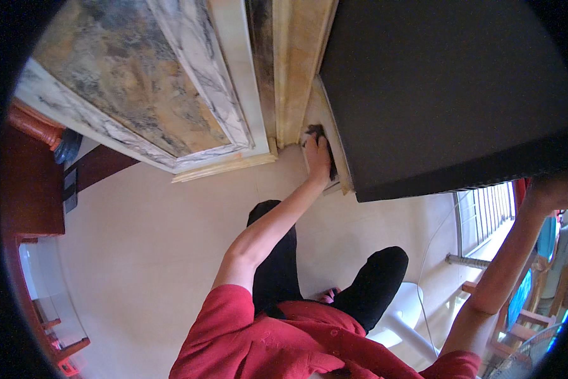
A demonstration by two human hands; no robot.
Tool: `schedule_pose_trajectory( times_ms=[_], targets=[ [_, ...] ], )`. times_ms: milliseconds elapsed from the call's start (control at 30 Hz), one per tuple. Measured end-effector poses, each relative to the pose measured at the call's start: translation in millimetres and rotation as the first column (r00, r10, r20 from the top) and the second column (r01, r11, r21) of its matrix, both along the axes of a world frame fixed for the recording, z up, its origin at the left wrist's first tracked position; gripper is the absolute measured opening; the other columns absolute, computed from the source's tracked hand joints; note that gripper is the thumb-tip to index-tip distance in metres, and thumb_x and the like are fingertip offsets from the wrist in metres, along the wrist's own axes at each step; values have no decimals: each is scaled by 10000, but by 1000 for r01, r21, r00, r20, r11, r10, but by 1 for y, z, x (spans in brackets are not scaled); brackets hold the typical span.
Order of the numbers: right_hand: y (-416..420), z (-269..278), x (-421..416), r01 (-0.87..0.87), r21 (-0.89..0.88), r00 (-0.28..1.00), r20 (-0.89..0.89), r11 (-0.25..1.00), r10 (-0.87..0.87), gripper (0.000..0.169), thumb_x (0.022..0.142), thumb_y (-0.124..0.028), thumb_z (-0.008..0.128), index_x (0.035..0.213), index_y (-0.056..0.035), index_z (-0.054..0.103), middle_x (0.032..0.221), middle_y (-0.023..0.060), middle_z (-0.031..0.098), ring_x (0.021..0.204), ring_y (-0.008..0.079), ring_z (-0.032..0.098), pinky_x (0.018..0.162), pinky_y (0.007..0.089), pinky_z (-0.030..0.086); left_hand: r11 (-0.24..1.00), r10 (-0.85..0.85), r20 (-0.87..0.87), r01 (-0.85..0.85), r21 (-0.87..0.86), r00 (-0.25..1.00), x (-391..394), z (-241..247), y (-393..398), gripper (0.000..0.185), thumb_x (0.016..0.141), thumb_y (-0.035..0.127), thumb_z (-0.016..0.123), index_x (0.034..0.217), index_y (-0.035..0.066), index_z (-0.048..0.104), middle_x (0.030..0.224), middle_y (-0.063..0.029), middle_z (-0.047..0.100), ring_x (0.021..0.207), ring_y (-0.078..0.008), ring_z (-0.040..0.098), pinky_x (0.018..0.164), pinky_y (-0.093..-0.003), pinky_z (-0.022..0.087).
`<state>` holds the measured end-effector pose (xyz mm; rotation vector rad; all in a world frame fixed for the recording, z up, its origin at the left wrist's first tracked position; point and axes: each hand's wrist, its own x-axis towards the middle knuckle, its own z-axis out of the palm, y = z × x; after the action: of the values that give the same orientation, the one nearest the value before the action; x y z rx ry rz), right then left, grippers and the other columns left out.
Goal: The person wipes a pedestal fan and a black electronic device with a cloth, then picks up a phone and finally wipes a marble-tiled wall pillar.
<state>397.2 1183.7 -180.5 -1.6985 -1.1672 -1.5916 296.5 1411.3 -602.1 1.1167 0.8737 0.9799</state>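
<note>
My left hand (318, 154) reaches down at the centre, its fingers on a dark cloth or brush-like thing (332, 166); which of these it is cannot be told. This lies against the pale baseboard (341, 161) between a yellowish moulded door frame (295, 71) and a large dark panel or cabinet (445, 104). Far to the right, my right hand (556, 189) is at the outer lower edge of the dark panel; its fingers are partly hidden by shadow and the picture's rim.
A marble-patterned panel (142, 90) stands at the upper left, dark red wooden furniture (33, 189) at the far left. A white plastic stool or chair (404, 308) is beside my knee, with a thin white cable (421, 279) near it. A barred window or gate (487, 213) is at the right.
</note>
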Motion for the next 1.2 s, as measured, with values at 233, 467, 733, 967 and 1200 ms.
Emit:
schedule_pose_trajectory(
  times_ms=[233, 467, 733, 967, 1200],
  targets=[
    [33, 14, -19, -184, 76, 969, -153, 980, 194, 442, 938, -320, 279, 1148, -34, 543, 1131, 128, 563, 1023, 235, 524, 919, 329, 376, 675, 276, 151, -304, 672, 949, -92, 258, 55, 282, 921, 185, 457, 1091, -29, 527, 1035, -135, 552, 957, -208, 507, 853, -315, 393],
    [42, 21, -33, -214, 61, 960, -173, 975, 222, 520, 960, -418, 211, 1196, -71, 518, 1169, 117, 548, 1080, 215, 516, 962, 316, 361, -395, 749, 364, -68, 916, 554, -114, 406, 155, 466, 859, 276, 543, 1282, 109, 443, 1369, -196, 336, 1241, -429, 287, 993, -577, 192],
    [36, 17, -29, -65, 48, 979, -191, 997, 73, 546, 962, -437, 168, 1236, -91, 492, 1148, 106, 569, 1033, 201, 555, 917, 304, 414, -11, 808, -279, 487, 873, 519, -146, 91, 154, 415, 807, 319, 575, 1172, 128, 535, 1199, -226, 429, 1181, -490, 332, 938, -665, 236],
    [35, 16, -29, -101, 47, 973, -202, 994, 108, 540, 962, -422, 160, 1227, -96, 500, 1171, 135, 546, 1073, 222, 531, 946, 349, 392, -104, 762, -203, 425, 899, 615, -144, 210, 158, 474, 774, 395, 604, 1195, 185, 544, 1262, -186, 403, 1214, -446, 304, 958, -650, 195],
    [38, 15, -25, -282, 147, 927, -212, 948, 309, 489, 970, -354, 237, 1156, -6, 526, 1152, 137, 536, 1121, 253, 468, 998, 359, 295, -594, 627, 241, 255, 763, 741, -148, 439, 179, 522, 810, 412, 533, 1266, 162, 480, 1379, -162, 344, 1274, -389, 283, 998, -581, 173]
  ],
)
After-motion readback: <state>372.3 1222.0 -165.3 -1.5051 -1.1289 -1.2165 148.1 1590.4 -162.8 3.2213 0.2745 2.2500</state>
